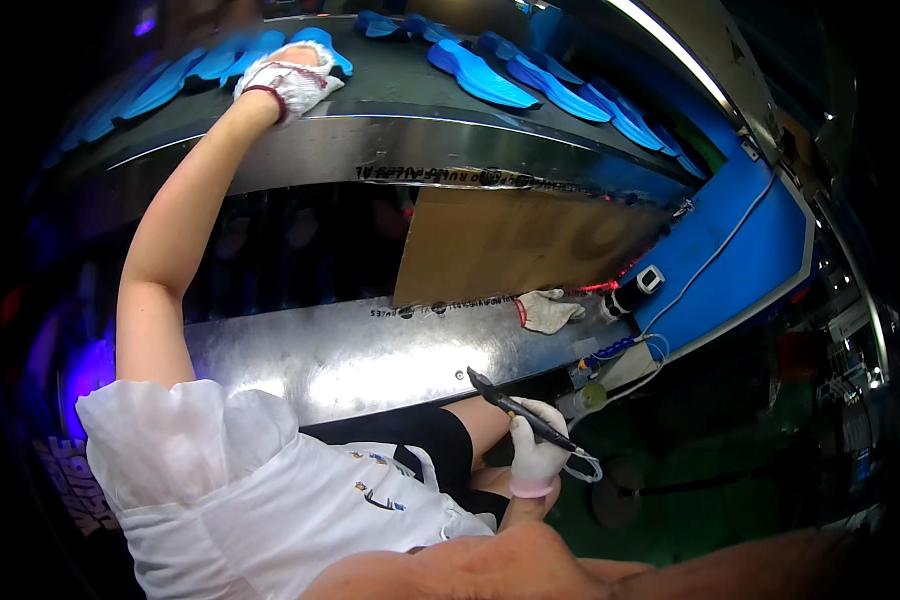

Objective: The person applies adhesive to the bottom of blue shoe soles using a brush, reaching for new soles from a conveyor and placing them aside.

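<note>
My left hand (288, 82), in a white knitted glove with a dark red cuff, reaches out to the far left over a dark belt. Its fingers curl against a blue shoe insole (320, 42) and are partly hidden. More blue insoles (165, 85) lie to the left of it on the belt. Low in the view, near my thigh, my right hand (538, 440) wears a thin white glove with a pink cuff. It is closed around a slim black pen-shaped tool (530, 418) with a light cord at its rear end. The tool's tip points up and left.
Several blue insoles (560, 88) lie farther right on the dark belt (390, 85). Below its metal edge are a cardboard sheet (530, 245), a metal shelf (320, 350) and a loose white glove (548, 312). A blue panel (715, 250) with a cable stands to the right.
</note>
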A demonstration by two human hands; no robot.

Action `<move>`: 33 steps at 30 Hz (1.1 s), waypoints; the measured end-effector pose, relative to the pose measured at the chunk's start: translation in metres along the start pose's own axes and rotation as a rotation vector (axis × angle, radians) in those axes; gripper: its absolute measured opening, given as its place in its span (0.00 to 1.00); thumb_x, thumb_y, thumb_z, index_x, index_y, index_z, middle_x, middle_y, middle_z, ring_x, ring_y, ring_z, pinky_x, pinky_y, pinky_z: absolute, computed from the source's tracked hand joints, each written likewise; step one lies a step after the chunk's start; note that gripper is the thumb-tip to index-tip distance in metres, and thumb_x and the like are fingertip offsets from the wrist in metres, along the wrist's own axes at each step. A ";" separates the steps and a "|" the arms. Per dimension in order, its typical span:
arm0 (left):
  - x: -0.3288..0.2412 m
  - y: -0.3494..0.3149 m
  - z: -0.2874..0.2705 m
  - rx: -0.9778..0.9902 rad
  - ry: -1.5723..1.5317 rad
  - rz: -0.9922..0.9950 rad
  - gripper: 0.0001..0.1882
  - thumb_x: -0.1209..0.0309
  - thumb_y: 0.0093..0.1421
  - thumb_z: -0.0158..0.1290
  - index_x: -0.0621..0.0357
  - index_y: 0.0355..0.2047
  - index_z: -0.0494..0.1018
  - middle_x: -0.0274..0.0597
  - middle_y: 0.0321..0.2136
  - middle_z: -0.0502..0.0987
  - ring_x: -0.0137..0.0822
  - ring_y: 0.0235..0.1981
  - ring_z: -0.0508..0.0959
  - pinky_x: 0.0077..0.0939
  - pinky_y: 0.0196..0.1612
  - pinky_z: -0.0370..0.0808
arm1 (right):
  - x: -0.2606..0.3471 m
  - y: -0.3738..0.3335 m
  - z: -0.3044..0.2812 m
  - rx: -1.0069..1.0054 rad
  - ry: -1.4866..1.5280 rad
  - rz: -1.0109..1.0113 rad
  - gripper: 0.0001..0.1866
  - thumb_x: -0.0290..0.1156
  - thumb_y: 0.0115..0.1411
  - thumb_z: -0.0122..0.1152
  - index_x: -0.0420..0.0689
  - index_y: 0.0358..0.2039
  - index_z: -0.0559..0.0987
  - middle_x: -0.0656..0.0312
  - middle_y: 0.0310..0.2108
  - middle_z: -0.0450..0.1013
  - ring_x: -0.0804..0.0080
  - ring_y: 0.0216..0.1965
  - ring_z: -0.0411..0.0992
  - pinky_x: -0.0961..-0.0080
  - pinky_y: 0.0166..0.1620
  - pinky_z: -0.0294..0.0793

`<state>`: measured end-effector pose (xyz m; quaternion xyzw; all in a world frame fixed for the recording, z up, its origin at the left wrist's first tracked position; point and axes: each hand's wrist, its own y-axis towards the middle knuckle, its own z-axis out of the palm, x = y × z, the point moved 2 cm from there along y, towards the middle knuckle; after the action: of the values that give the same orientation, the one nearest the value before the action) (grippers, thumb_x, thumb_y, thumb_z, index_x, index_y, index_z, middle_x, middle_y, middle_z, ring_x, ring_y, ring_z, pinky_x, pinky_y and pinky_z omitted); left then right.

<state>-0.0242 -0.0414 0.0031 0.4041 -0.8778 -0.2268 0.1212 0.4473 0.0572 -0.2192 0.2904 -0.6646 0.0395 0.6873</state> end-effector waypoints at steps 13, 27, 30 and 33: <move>-0.112 -0.246 0.058 -0.114 -1.064 0.835 0.16 0.69 0.49 0.66 0.58 0.38 0.77 0.48 0.46 0.76 0.48 0.49 0.77 0.33 0.51 0.74 | -0.033 -0.006 -0.006 -0.365 0.176 0.218 0.12 0.15 0.56 0.57 0.32 0.43 0.75 0.55 0.30 0.76 0.80 0.19 0.71 0.86 0.25 0.73; -0.188 -0.293 0.235 1.792 -2.687 -0.537 0.49 0.26 0.58 0.33 0.54 0.64 0.58 0.49 0.54 0.69 0.48 0.50 0.73 0.50 0.56 0.67 | -0.054 0.002 -0.013 -0.527 0.450 0.291 0.10 0.23 0.60 0.58 0.33 0.42 0.75 0.64 0.23 0.70 0.80 0.20 0.68 0.82 0.25 0.72; -0.214 -0.298 0.239 1.772 -2.582 -1.050 0.52 0.25 0.56 0.34 0.60 0.62 0.61 0.55 0.47 0.71 0.50 0.41 0.77 0.55 0.49 0.73 | -0.054 -0.001 -0.013 -0.506 0.394 0.307 0.09 0.23 0.59 0.60 0.34 0.40 0.76 0.65 0.22 0.70 0.81 0.19 0.68 0.83 0.24 0.70; -0.228 -0.310 0.236 1.619 -2.499 -1.264 0.54 0.23 0.55 0.33 0.61 0.60 0.62 0.58 0.46 0.71 0.52 0.41 0.76 0.57 0.49 0.73 | -0.066 -0.004 -0.008 -0.428 0.261 0.352 0.07 0.24 0.58 0.62 0.36 0.37 0.78 0.65 0.23 0.72 0.80 0.20 0.68 0.82 0.25 0.70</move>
<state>0.2316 0.0271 -0.3621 -0.2095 0.0084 -0.0904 0.9736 0.4487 0.0798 -0.2818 0.0117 -0.6039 0.0542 0.7951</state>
